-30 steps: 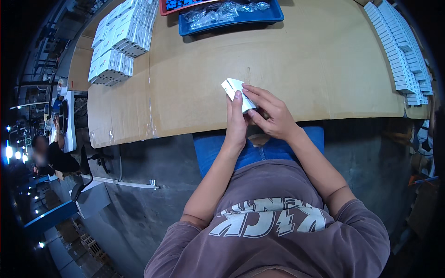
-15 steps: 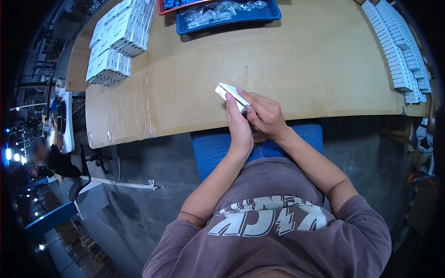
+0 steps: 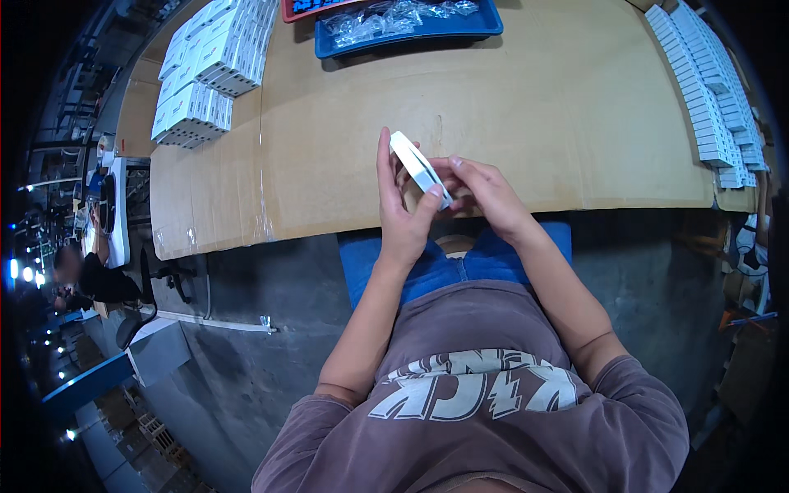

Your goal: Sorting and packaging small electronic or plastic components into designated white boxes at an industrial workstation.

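A small, slim white box is held tilted above the near part of the table, with a dark slit along its side toward the near end. My left hand is closed on it, the thumb across its near end and the fingers along its far left side. My right hand is at the right side of the box, its curled fingers against the edge. Part of those fingertips is hidden behind the box.
Stacked white boxes stand at the table's left, with more stacks at far right. A blue tray of clear plastic pieces and a red tray of blue pieces lie at the back. Cardboard covers the table. A person sits far left.
The white box has been turned more upright between my hands. My left fingers have stretched up along it, and my right hand has shifted slightly right, loosening from its earlier wrap.
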